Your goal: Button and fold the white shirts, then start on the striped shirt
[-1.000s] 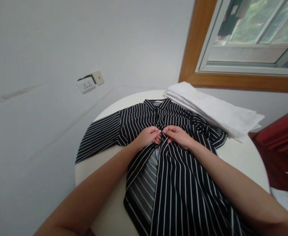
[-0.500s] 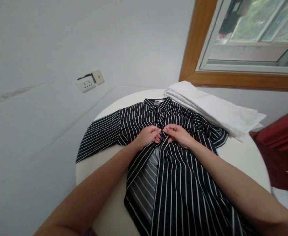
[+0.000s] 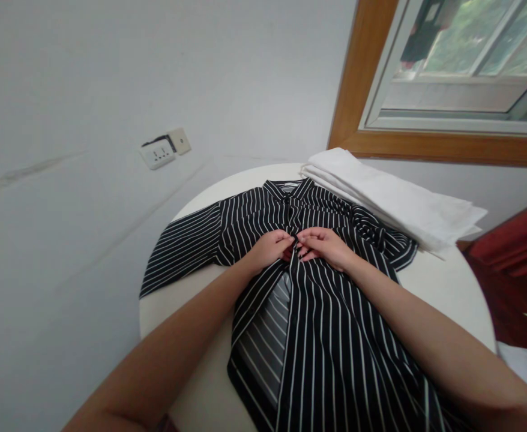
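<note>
A black shirt with white stripes (image 3: 331, 336) lies front up on a round white table (image 3: 461, 288), its collar at the far side. Both hands meet at the front placket, about mid-chest. My left hand (image 3: 272, 247) pinches the placket edge from the left. From the right, my right hand (image 3: 324, 245) pinches the facing edge, fingertips almost touching the left ones. The button and buttonhole between the fingers are too small to make out. Below the hands the front hangs apart and shows the grey inside. One sleeve stretches out to the left; the other is bunched at the right.
Folded white cloth (image 3: 389, 195) lies at the table's back right, against the bunched sleeve. A white wall with a socket (image 3: 159, 153) rises behind and to the left. A wood-framed window (image 3: 425, 147) is at upper right. Red fabric (image 3: 515, 246) shows beyond the table.
The fingers of my right hand have shifted slightly at the placket, and the fabric edge just below them has moved a little. Both arms and the rest of the shirt stay put.
</note>
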{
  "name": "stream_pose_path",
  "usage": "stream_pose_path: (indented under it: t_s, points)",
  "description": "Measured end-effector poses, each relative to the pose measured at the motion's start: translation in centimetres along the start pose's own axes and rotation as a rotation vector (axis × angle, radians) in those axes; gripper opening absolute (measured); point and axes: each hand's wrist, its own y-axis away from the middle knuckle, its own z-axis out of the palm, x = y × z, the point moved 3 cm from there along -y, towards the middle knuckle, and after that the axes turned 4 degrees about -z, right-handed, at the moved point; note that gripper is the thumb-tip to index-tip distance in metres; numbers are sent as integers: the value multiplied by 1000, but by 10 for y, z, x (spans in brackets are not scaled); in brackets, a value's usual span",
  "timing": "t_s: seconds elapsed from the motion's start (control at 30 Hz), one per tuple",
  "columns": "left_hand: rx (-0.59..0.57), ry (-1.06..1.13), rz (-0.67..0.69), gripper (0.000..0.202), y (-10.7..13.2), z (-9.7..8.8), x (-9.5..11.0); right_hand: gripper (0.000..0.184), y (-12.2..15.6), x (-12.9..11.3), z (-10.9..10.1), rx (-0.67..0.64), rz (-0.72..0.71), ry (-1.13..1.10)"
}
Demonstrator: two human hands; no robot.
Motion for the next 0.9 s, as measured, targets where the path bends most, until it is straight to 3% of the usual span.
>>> stream_pose_path:
  t_s: [0.23, 0.53, 0.9]
  points:
    - [-28, -45, 32, 13, 1, 1, 2, 31, -1, -4, 4, 34, -112, 161]
    - [-46, -61, 67, 9, -1, -2, -1, 34, -2, 0, 4, 71, -58, 159]
    - [-43, 38, -40, 16, -4, -1, -3, 35, -2, 0, 4, 69, -109, 181]
